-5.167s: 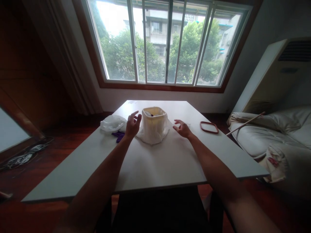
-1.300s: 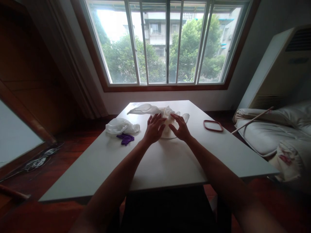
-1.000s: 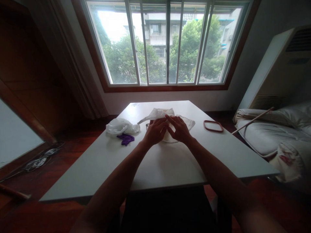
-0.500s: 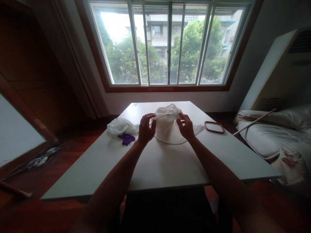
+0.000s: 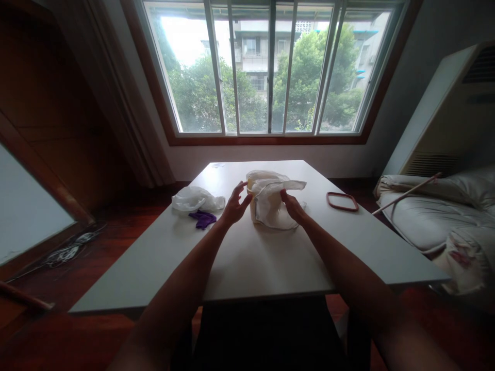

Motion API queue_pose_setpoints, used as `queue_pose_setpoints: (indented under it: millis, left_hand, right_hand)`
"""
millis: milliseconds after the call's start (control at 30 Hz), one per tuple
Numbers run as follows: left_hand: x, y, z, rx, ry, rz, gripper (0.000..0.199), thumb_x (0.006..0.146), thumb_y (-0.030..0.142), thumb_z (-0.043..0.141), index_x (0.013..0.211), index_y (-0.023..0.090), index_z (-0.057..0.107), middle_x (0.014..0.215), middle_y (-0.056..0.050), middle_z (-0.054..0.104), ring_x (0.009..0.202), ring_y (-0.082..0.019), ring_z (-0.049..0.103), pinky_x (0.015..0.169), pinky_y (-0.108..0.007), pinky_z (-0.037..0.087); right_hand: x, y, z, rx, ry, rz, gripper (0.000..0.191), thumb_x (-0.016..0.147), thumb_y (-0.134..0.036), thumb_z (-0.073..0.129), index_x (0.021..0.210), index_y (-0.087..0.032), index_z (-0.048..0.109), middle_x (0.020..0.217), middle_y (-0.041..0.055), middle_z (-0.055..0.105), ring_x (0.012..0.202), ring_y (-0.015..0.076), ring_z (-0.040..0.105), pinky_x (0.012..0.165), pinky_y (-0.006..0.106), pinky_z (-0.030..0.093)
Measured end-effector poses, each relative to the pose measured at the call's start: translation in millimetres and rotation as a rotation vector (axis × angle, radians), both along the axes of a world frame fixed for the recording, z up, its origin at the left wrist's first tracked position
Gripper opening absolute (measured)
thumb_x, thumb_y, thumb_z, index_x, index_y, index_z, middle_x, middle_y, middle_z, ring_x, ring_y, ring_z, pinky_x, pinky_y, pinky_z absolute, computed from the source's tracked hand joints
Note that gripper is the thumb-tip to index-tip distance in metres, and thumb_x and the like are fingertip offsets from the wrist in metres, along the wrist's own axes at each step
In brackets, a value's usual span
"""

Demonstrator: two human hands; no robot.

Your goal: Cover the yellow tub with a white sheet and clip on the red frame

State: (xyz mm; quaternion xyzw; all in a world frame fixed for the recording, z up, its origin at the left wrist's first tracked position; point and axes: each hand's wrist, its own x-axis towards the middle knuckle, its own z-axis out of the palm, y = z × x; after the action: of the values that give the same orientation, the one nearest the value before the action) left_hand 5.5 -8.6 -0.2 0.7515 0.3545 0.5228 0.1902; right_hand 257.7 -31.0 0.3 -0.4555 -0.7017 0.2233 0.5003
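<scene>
A pale yellow container (image 5: 253,212) stands on the table in front of me. A thin, see-through white bag (image 5: 270,203) drapes over its top and down the near side, hiding much of it. My left hand (image 5: 235,206) is at the container's upper left edge, fingers apart; whether it touches the rim I cannot tell. On the right, my right hand (image 5: 293,207) pinches the bag between thumb and fingers. One flap of the bag sticks out above that hand.
To the left on the white table (image 5: 263,273) lie a crumpled white plastic bag (image 5: 197,199) and a purple cloth (image 5: 203,219). A reddish-brown rounded frame (image 5: 342,201) lies at the right. Beyond the table's right side is a padded seat (image 5: 413,216) with a stick across it.
The bag, spread wide to the right before, is now gathered closer around the container, whose yellow left side shows. My left hand has opened away from the bag; my right hand has turned inward.
</scene>
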Motion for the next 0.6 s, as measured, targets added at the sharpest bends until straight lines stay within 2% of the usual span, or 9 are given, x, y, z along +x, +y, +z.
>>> queue_pose_setpoints:
  millis: [100, 200, 300, 400, 600]
  left_hand:
    - [4, -5, 2.5, 0.028, 0.036, -0.064, 0.054, 0.089, 0.046, 0.063, 0.136, 0.028, 0.043, 0.16, -0.017, 0.029, 0.139, -0.033, 0.045, 0.1, -0.054, 0.05]
    - [8, -7, 3.1, 0.094, 0.06, -0.078, 0.062, 0.079, 0.044, 0.073, 0.13, 0.025, 0.043, 0.16, -0.019, 0.025, 0.145, -0.033, 0.035, 0.099, -0.052, 0.051]
    - [11, -9, 4.4, 0.156, 0.028, -0.037, 0.058, 0.074, 0.042, 0.076, 0.119, 0.023, 0.044, 0.157, -0.02, 0.03, 0.145, -0.032, 0.036, 0.1, -0.05, 0.052]
    - [12, -13, 8.8, 0.207, 0.038, 0.02, 0.05, 0.075, 0.041, 0.076, 0.109, 0.022, 0.045, 0.156, -0.021, 0.033, 0.146, -0.032, 0.034, 0.102, -0.049, 0.051]
    - [9, -21, 19.1, 0.335, 0.216, 0.15, 0.045, 0.074, 0.039, 0.079, 0.101, 0.023, 0.046, 0.16, -0.02, 0.027, 0.148, -0.035, 0.031, 0.107, -0.052, 0.046]
  right_hand:
    - [-2, -5, 5.0, -0.081, 0.05, 0.104, 0.074, 0.094, -0.075, 0.029, 0.102, -0.014, 0.071, 0.108, 0.0134, 0.072, 0.102, 0.0293, 0.064, 0.092, 0.044, 0.051]
    - [0, -6, 4.9, -0.083, 0.051, 0.144, 0.069, 0.094, -0.072, 0.035, 0.106, -0.015, 0.07, 0.111, 0.013, 0.071, 0.105, 0.0296, 0.063, 0.095, 0.047, 0.05]
    - [2, -5, 2.5, -0.064, 0.026, 0.194, 0.063, 0.093, -0.069, 0.041, 0.108, -0.015, 0.07, 0.111, 0.0123, 0.071, 0.104, 0.0289, 0.064, 0.094, 0.046, 0.051]
    - [2, -5, 1.5, -0.031, 0.018, 0.235, 0.06, 0.091, -0.068, 0.048, 0.11, -0.015, 0.069, 0.111, 0.0117, 0.072, 0.104, 0.0293, 0.065, 0.092, 0.045, 0.052]
    - [2, 0, 1.7, -0.021, -0.005, 0.194, 0.062, 0.083, -0.07, 0.058, 0.11, -0.016, 0.07, 0.109, 0.0123, 0.073, 0.103, 0.0313, 0.067, 0.086, 0.046, 0.054]
